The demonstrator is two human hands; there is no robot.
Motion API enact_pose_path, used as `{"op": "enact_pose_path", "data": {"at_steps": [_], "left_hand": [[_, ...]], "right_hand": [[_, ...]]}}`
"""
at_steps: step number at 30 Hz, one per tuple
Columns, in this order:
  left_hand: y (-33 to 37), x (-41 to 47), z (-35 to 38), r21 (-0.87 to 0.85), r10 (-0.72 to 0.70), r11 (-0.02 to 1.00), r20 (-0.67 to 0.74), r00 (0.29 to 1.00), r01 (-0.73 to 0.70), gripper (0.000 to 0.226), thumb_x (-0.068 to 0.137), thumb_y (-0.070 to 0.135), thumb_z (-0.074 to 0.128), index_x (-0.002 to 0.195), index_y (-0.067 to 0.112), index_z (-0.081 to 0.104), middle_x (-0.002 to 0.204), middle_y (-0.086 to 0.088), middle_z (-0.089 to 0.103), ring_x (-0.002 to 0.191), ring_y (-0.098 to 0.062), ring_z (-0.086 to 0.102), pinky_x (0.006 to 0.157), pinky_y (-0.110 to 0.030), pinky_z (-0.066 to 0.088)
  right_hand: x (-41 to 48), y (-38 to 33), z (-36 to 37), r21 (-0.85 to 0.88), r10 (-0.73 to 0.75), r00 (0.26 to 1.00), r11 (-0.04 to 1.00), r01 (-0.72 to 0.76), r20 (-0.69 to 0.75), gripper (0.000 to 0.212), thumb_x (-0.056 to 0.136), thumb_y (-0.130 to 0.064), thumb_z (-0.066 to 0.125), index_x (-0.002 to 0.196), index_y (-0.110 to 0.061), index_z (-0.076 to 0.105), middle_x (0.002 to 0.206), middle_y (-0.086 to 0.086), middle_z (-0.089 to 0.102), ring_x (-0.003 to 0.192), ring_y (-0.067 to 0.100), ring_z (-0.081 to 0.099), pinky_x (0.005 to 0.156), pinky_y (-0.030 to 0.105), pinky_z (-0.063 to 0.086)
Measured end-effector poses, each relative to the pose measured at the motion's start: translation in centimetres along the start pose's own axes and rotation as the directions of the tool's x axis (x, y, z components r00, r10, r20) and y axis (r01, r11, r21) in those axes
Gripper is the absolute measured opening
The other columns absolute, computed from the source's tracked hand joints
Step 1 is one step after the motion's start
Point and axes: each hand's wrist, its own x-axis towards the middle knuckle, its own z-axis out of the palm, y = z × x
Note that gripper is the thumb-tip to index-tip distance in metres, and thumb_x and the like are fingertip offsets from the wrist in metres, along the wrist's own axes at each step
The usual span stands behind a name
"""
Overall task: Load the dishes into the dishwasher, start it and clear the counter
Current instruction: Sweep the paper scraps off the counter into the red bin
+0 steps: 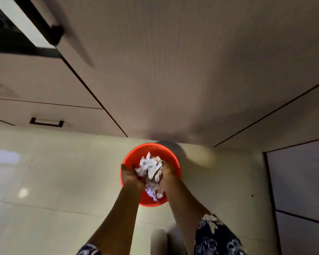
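A round red bin (pixel 170 153) stands on the pale floor at the foot of the cabinets. Over its mouth I hold a bunch of crumpled white paper scraps (pixel 150 167) between both hands. My left hand (pixel 131 177) presses the bunch from the left side. My right hand (pixel 167 173) presses it from the right. More white scraps (pixel 154 193) hang or lie lower down, inside the bin between my wrists. The frame is blurred by motion.
Beige cabinet fronts (pixel 173 70) rise straight ahead. Drawers with black handles (pixel 46 122) are on the left, and a dark appliance front (pixel 6 34) is at the top left. Glossy floor tiles (pixel 53 172) spread left; grey panels (pixel 302 181) stand on the right.
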Motion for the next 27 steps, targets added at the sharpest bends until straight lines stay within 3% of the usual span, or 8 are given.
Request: {"op": "enact_pose_path", "data": {"at_steps": [5, 8, 11, 14, 17, 20, 23, 27], "left_hand": [[1.6, 0.3, -1.2, 0.130, -0.031, 0.991, -0.051, 0.998, 0.037, 0.070, 0.095, 0.063, 0.014, 0.146, 0.019, 0.033, 0.153, -0.009, 0.030, 0.141, -0.031, 0.025, 0.113, -0.044, 0.018], [1.9, -5.2, -0.9, 0.136, -0.060, 0.989, -0.016, 0.998, 0.062, 0.070, 0.095, 0.064, 0.014, 0.144, 0.020, 0.036, 0.153, -0.009, 0.031, 0.142, -0.030, 0.025, 0.113, -0.046, 0.017], [2.3, -12.8, 0.0, 0.123, -0.085, 0.989, 0.074, 0.994, 0.076, 0.067, 0.097, 0.060, 0.019, 0.142, 0.014, 0.040, 0.147, -0.012, 0.039, 0.136, -0.031, 0.034, 0.108, -0.044, 0.025], [2.8, -21.5, 1.8, 0.192, -0.071, 0.981, 0.181, 0.981, 0.035, 0.057, 0.097, 0.054, 0.030, 0.134, 0.015, 0.050, 0.137, -0.011, 0.050, 0.111, -0.030, 0.051, 0.092, -0.041, 0.039], [2.3, -31.5, 4.8, 0.301, -0.073, 0.953, 0.270, 0.960, -0.013, 0.039, 0.099, 0.043, 0.034, 0.104, 0.015, 0.061, 0.119, -0.010, 0.060, 0.105, -0.026, 0.055, 0.084, -0.035, 0.044], [0.0, -39.8, 7.9, 0.452, -0.129, 0.885, 0.470, 0.873, -0.112, 0.038, 0.100, 0.041, 0.032, 0.112, 0.017, 0.058, 0.118, -0.006, 0.061, 0.105, -0.020, 0.057, 0.088, -0.032, 0.040], [-3.1, -47.0, 11.7, 0.541, -0.221, 0.807, 0.649, 0.728, -0.237, 0.033, 0.100, 0.037, 0.033, 0.108, 0.020, 0.061, 0.105, -0.001, 0.068, 0.094, -0.015, 0.062, 0.082, -0.029, 0.042], [-8.8, -54.1, 17.3, 0.575, -0.311, 0.660, 0.795, 0.521, -0.483, 0.028, 0.100, 0.030, 0.037, 0.104, 0.020, 0.063, 0.090, 0.004, 0.073, 0.085, -0.010, 0.066, 0.074, -0.023, 0.046]], "right_hand": [[0.7, -0.2, -0.3, -0.108, 0.050, 0.988, 0.992, -0.066, -0.143, 0.071, 0.097, -0.057, 0.022, 0.131, -0.001, 0.050, 0.131, 0.023, 0.053, 0.122, 0.035, 0.050, 0.105, 0.044, 0.038], [-4.4, -1.0, -0.5, -0.054, 0.040, 0.987, 0.997, -0.048, -0.155, 0.073, 0.094, -0.062, 0.018, 0.112, -0.008, 0.062, 0.109, 0.018, 0.064, 0.103, 0.033, 0.060, 0.092, 0.045, 0.047], [-14.5, -3.4, 0.2, 0.005, 0.016, 0.995, 1.000, -0.015, -0.099, 0.059, 0.100, -0.049, 0.015, 0.094, -0.011, 0.059, 0.081, 0.011, 0.064, 0.073, 0.023, 0.060, 0.063, 0.028, 0.047], [-24.8, -6.1, 0.2, 0.021, -0.144, 0.987, 0.989, 0.146, -0.068, 0.049, 0.101, -0.043, 0.018, 0.076, -0.015, 0.049, 0.049, 0.002, 0.058, 0.039, 0.010, 0.052, 0.037, 0.017, 0.038], [-34.4, -8.8, -2.2, 0.066, -0.249, 0.964, 0.965, 0.255, -0.097, 0.040, 0.099, -0.045, 0.030, 0.089, -0.016, 0.056, 0.078, 0.003, 0.061, 0.062, 0.012, 0.053, 0.056, 0.024, 0.039], [-43.2, -11.3, -5.9, 0.158, -0.367, 0.929, 0.916, 0.370, -0.044, 0.039, 0.099, -0.045, 0.030, 0.101, -0.019, 0.058, 0.098, 0.000, 0.062, 0.086, 0.012, 0.055, 0.075, 0.029, 0.039], [-52.3, -13.4, -9.9, 0.250, -0.548, 0.832, 0.796, 0.551, -0.087, 0.031, 0.099, -0.035, 0.035, 0.095, -0.018, 0.061, 0.094, -0.001, 0.069, 0.089, 0.013, 0.060, 0.078, 0.029, 0.042], [-61.7, -15.1, -16.2, 0.144, -0.759, 0.565, 0.551, 0.822, -0.324, 0.024, 0.098, -0.020, 0.040, 0.098, -0.014, 0.063, 0.090, 0.000, 0.071, 0.088, 0.012, 0.064, 0.079, 0.027, 0.045]]}}
